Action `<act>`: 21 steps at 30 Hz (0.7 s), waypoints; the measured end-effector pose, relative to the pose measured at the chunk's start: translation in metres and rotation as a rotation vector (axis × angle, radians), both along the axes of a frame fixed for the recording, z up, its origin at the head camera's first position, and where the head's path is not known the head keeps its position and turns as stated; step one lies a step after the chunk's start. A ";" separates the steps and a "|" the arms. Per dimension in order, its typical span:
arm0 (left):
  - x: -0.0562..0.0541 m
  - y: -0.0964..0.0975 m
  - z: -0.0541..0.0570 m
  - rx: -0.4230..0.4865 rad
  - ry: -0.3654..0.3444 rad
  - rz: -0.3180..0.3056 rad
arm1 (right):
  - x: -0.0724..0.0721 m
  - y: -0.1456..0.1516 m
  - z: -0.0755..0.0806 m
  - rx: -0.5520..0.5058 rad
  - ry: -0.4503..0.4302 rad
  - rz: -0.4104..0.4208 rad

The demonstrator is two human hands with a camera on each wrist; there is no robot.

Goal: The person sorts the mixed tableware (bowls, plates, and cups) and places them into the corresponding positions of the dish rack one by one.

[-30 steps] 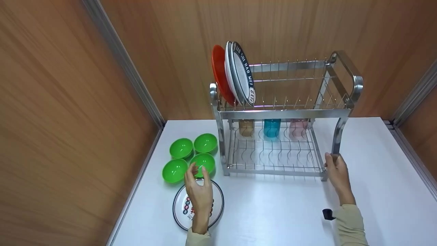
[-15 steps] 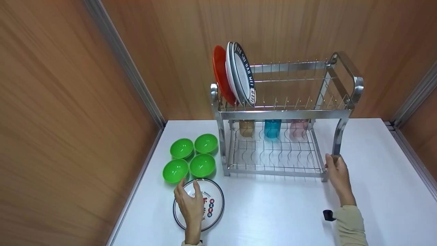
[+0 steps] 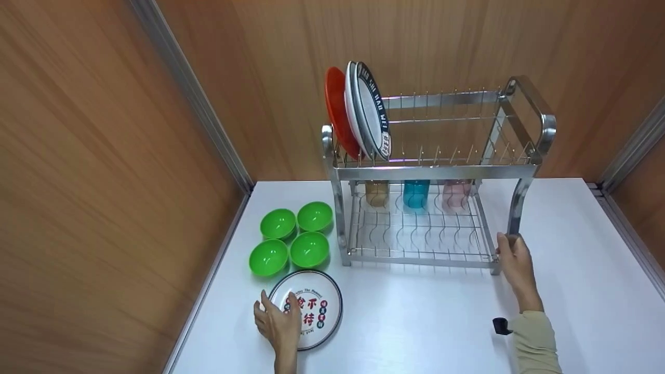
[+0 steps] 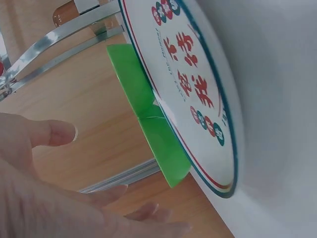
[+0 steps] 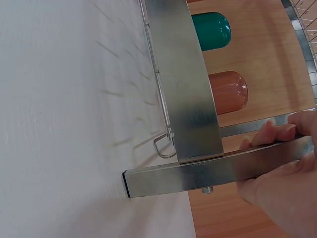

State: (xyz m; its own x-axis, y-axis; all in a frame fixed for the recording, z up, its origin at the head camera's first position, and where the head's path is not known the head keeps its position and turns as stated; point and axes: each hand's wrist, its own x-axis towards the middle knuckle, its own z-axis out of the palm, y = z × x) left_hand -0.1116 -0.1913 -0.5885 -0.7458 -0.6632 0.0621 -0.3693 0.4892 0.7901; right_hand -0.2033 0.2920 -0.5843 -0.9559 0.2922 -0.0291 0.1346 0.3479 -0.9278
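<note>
My left hand (image 3: 280, 323) hovers at the left side of a white plate (image 3: 324, 332) with a dark rim and red characters, which lies flat on the table. Its thumb and fingers are spread apart with nothing between them; in the left wrist view a gap separates the fingers from the plate (image 4: 198, 99). My right hand (image 3: 515, 264) grips the front right leg of a two-tier metal dish rack (image 3: 436, 173). The right wrist view has the fingers and thumb on either side of that leg (image 5: 198, 174).
Several green bowls (image 3: 309, 250) stand left of the rack, just behind the plate. On the rack's top tier, a red plate (image 3: 340, 111) and white plates (image 3: 370, 111) lean at the left end. Brown, blue (image 3: 416, 195) and pink cups stand on the lower tier. Wooden panels enclose the table.
My left hand has drawn back from over the bowls and plate, moving down and left to the plate's left side. My right hand stays on the rack leg.
</note>
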 end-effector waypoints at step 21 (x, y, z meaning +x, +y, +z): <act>0.010 -0.026 -0.031 0.129 -0.176 -0.059 | 0.002 0.000 0.001 -0.018 -0.028 -0.005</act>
